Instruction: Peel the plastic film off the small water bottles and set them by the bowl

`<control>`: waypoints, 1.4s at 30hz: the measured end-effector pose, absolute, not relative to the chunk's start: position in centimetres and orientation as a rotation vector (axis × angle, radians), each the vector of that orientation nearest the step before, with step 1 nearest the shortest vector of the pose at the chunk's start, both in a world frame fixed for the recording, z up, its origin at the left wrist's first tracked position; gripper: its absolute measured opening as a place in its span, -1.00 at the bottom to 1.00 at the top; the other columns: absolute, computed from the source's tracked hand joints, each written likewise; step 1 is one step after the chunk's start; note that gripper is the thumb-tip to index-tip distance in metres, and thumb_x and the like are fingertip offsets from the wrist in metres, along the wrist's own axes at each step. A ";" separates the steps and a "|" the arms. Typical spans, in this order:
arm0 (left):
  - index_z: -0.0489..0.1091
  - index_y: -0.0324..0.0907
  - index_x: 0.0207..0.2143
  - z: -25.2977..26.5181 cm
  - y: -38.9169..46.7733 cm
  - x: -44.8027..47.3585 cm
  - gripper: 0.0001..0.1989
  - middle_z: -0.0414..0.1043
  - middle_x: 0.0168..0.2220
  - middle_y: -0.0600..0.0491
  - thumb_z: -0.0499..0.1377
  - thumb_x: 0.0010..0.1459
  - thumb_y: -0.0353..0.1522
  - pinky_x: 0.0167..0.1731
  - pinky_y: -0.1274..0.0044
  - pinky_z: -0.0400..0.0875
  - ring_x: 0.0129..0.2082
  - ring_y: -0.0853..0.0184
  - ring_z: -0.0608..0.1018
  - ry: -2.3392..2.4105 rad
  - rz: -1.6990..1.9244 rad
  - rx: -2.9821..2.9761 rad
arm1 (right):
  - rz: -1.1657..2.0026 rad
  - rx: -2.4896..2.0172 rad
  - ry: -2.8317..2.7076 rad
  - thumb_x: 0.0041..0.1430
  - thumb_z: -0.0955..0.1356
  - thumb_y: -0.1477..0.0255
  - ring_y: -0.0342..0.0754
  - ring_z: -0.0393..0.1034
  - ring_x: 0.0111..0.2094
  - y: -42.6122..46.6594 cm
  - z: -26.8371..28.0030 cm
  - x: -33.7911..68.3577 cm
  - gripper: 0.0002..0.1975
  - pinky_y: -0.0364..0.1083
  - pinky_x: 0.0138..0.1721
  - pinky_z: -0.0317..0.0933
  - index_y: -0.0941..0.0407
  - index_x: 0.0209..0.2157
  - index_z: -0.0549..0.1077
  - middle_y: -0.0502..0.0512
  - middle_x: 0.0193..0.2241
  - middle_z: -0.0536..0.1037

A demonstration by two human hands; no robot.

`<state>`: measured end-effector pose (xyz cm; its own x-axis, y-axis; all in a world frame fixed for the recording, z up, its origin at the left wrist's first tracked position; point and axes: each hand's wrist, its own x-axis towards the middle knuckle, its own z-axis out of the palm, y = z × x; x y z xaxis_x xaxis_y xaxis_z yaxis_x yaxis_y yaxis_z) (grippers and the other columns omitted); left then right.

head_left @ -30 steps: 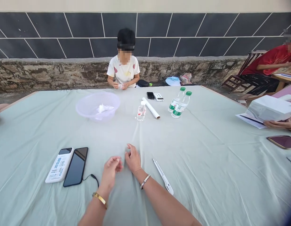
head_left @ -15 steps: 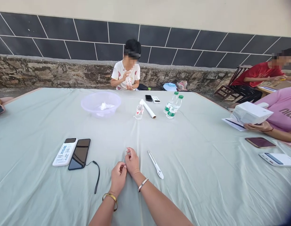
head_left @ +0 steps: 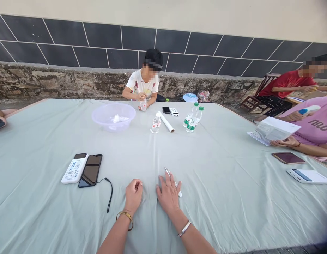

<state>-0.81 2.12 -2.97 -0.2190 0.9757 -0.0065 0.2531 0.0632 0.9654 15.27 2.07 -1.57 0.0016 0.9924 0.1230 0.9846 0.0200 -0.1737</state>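
Cutter [head_left: 180, 194]: position w.r.t. fingers?

Beneath R hand [head_left: 169, 195], nearer one; its fingers spread, contact unclear. Long axis oblique: one end fwd-L of fingertips. L hand [head_left: 133, 194] curled in, apart.

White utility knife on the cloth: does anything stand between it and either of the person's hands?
Nothing visible stands between the right hand and the white utility knife: that hand is spread over its middle. From the left hand, the right hand blocks that middle, but the far tip looks unobstructed.
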 end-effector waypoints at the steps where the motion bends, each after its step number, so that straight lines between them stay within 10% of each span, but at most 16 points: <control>1: 0.34 -0.17 -0.45 -3.0 2.1 -0.8 -0.83 0.30 -0.56 0.14 0.04 0.08 -0.29 -0.54 0.57 0.27 -0.59 0.41 0.33 1.587 1.204 1.257 | 0.068 -2.135 -2.085 0.24 0.17 0.30 0.22 -0.18 0.31 2.0 -1.5 15.7 -0.54 0.38 0.20 -0.45 0.12 0.13 0.33 0.23 0.28 0.10; 9: 0.33 -0.18 -0.49 -2.7 2.2 -0.7 -0.83 0.31 -0.57 0.13 0.03 0.06 -0.30 -0.52 0.58 0.23 -0.59 0.41 0.32 1.599 1.220 1.304 | 0.080 -2.402 -1.996 0.25 0.10 0.10 0.26 -0.26 0.32 2.3 -1.7 17.5 -0.33 0.45 0.15 -0.40 0.23 0.24 0.14 0.32 0.31 -0.05; 20: 0.35 -0.18 -0.48 -2.4 2.1 -0.6 -0.86 0.36 -0.54 0.11 0.02 0.06 -0.37 -0.44 0.56 0.26 -0.53 0.39 0.37 1.623 1.191 1.394 | 0.107 -2.087 -1.945 0.19 0.20 0.32 0.18 -0.15 0.31 5.0 -1.3 18.5 -0.43 0.31 0.22 -0.21 0.20 0.21 0.18 0.33 0.28 0.06; 32: 0.34 -0.16 -0.47 -2.4 1.3 -0.1 -0.85 0.36 -0.54 0.09 0.02 0.10 -0.39 -0.48 0.55 0.25 -0.54 0.38 0.37 1.636 1.060 1.366 | 0.596 -1.650 -1.435 0.09 0.26 0.43 0.01 0.35 0.00 25.8 -2.8 6.8 -0.42 0.02 0.09 0.17 0.20 0.17 0.16 0.31 0.13 0.25; 42: 0.35 -0.07 -0.55 -4.9 0.3 1.3 -0.86 0.29 -0.63 0.06 0.08 0.04 -0.41 -0.62 0.52 0.20 -0.64 0.35 0.33 1.599 1.162 1.375 | 0.519 -1.873 -1.209 0.01 0.38 0.25 0.25 0.16 0.13 40.9 -1.7 3.9 -0.21 0.18 0.10 0.05 0.24 0.20 0.02 0.43 0.16 0.18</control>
<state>1.27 0.33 -4.87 -0.1747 0.9840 0.0359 0.3379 0.0256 0.9408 3.89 40.92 -1.71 0.4523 0.8873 0.0899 0.5459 -0.1957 -0.8147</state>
